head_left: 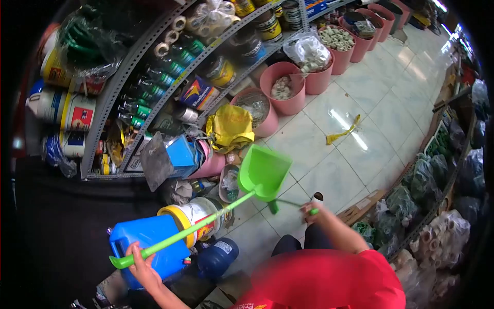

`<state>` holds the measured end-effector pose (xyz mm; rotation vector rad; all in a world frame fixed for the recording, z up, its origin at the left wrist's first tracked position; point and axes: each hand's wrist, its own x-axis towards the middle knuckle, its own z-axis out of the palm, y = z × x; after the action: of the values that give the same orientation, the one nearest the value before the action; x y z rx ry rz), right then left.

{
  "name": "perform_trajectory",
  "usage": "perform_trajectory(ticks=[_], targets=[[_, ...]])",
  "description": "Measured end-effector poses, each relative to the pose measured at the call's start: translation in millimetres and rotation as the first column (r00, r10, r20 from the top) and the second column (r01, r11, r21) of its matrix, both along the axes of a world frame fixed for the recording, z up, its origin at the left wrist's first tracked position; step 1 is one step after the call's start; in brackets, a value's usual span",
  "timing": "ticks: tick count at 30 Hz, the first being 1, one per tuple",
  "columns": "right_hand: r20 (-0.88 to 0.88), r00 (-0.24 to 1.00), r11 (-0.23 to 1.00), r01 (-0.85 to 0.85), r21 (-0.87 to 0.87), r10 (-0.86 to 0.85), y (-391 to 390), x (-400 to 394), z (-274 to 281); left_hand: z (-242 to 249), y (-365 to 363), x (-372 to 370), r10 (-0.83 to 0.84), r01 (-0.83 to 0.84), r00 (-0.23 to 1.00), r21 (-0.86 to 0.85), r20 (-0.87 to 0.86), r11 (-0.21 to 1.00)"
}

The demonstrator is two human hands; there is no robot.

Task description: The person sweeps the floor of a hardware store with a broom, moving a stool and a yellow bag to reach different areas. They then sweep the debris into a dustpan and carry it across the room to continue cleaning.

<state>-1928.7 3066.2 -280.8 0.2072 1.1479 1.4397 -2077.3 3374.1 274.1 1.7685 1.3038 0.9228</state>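
A green long-handled dustpan (272, 164) hangs over the tiled floor, its wide scoop facing away from me. My left hand (138, 261) is wrapped round the far end of its handle, which slants across a blue jerrycan (149, 232) in this view. Nearer my body, my right hand (310, 211) is closed on a thin dark rod with a green end. That rod runs left toward the underside of the scoop, where a green stub shows; what the rod belongs to is hidden.
Pink bins (283, 95) of small fittings line the shelf (206, 51) of bottles and cans. A yellow strip (343, 131) lies on the floor. A yellow-rimmed bucket (180, 221) and dark blue container (218, 257) stand left. Bagged goods (437, 232) fill the right side.
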Motion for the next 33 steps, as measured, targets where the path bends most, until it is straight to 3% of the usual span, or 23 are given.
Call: perform_trajectory(ticks=[1, 2, 3, 5, 6, 7, 8, 9, 10, 11, 12, 16, 17, 18, 19, 20, 22, 24, 26, 28, 29, 32, 33], targets=[[0.285, 0.933, 0.921, -0.1, -0.378, 0.218, -16.1, 56.9, 105.6, -1.9, 2.5, -15.6, 0.027, -0.027, 1.0, -0.032, -0.008, 0.999], [0.059, 0.998, 0.981, 0.039, -0.188, -0.028, -51.7, 78.4, 96.7, -6.8, 2.6, -27.2, 0.049, -0.051, 0.998, -0.069, -0.025, 0.996], [0.278, 0.959, 0.917, 0.061, -0.393, 0.055, -77.1, 87.0, 89.2, -13.3, 1.6, -39.5, 0.077, -0.081, 0.996, -0.105, -0.044, 0.991], [0.232, 0.95, 0.863, -0.067, -0.501, 0.208, -81.6, 103.6, 147.7, -32.6, 4.2, -71.4, 0.141, -0.154, 0.987, -0.207, -0.078, 0.966], [0.479, 0.737, 0.811, -0.158, -0.564, 0.477, -75.0, 85.7, 161.0, -49.9, 4.7, -87.0, 0.178, -0.197, 0.979, -0.227, -0.1, 0.954], [0.636, 0.395, 0.738, -0.201, -0.644, 0.662, -61.5, 60.0, 180.2, -65.6, 0.5, -94.9, 0.247, -0.268, 0.962, -0.255, -0.113, 0.929], [0.488, 0.607, 0.713, -0.197, -0.673, 0.628, -31.3, 35.8, 222.6, -82.0, -3.7, -103.4, 0.278, -0.302, 0.953, -0.316, -0.121, 0.899], [0.518, 0.431, 0.66, -0.309, -0.685, 0.739, -14.1, 8.6, 237.5, -106.9, -2.8, -127.8, 0.275, -0.295, 0.956, -0.377, -0.106, 0.878], [0.506, 0.569, 0.738, -0.307, -0.601, 0.648, -3.4, -25.8, 221.3, -135.9, -3.8, -150.5, 0.37, -0.395, 0.918, -0.386, -0.141, 0.834], [0.571, 0.54, 0.775, -0.303, -0.554, 0.619, 10.6, -44.9, 220.1, -157.3, -8.5, -171.0, 0.391, -0.401, 0.913, -0.45, -0.121, 0.798], [0.46, 0.72, 0.848, -0.375, -0.374, 0.521, 30.6, -39.2, 247.9, -181.2, -13.3, -190.5, 0.471, -0.445, 0.877, -0.529, -0.094, 0.723], [0.251, 0.849, 0.885, -0.455, -0.1, 0.465, 86.6, -32.1, 139.0, -271.7, -24.6, -269.2, 0.584, -0.551, 0.795, -0.599, -0.164, 0.582], [0.567, 0.698, 0.897, -0.378, -0.228, 0.438, 102.0, -25.0, 70.8, -288.3, -27.0, -278.3, 0.658, -0.62, 0.728, -0.596, -0.192, 0.511], [0.615, 0.663, 0.903, -0.354, -0.244, 0.426, 100.4, -0.2, 43.5, -298.0, -29.7, -287.3, 0.721, -0.684, 0.654, -0.586, -0.229, 0.434], [0.659, 0.626, 0.908, -0.329, -0.26, 0.416, 99.2, 24.8, 17.8, -302.6, -37.9, -294.0, 0.732, -0.65, 0.659, -0.621, -0.173, 0.438], [0.477, 0.765, 0.901, -0.388, -0.196, 0.433, 97.3, 66.8, 26.1, -303.4, -47.9, -305.2, 0.743, -0.681, 0.631, -0.617, -0.222, 0.394], [0.189, 0.972, 0.972, -0.1, -0.211, 0.141, 80.5, 89.6, 70.5, -309.7, -56.9, -320.8, 0.762, -0.722, 0.579, -0.615, -0.288, 0.316], [0.252, 0.955, 0.955, -0.083, -0.283, 0.158, 65.5, 86.5, 121.4, -334.1, -72.4, -354.2, 0.768, -0.737, 0.59, -0.554, -0.25, 0.387], [0.31, 0.896, 0.859, -0.133, -0.495, 0.317, 67.3, 57.1, 147.0, -351.4, -91.3, -384.5, 0.782, -0.755, 0.578, -0.517, -0.233, 0.404], [0.538, 0.721, 0.871, -0.19, -0.452, 0.436, 94.1, 10.7, 201.0, -360.8, -100.0, -392.3, 0.808, -0.754, 0.542, -0.558, -0.229, 0.347], [0.497, 0.758, 0.887, -0.231, -0.4, 0.422, 109.4, -0.3, 213.7, -363.1, -102.9, -397.2, 0.82, -0.747, 0.521, -0.593, -0.239, 0.302], [0.257, 0.889, 0.92, -0.332, -0.211, 0.38, 145.6, 8.5, 196.2, -384.9, -109.9, -404.1, 0.971, -0.74, 0.174, -0.673, -0.163, 0.02], [0.535, 0.748, 0.916, -0.367, -0.16, 0.393, 150.4, 20.6, 160.8, -389.9, -113.3, -403.8, 0.982, -0.729, 0.102, -0.683, -0.158, -0.034]])
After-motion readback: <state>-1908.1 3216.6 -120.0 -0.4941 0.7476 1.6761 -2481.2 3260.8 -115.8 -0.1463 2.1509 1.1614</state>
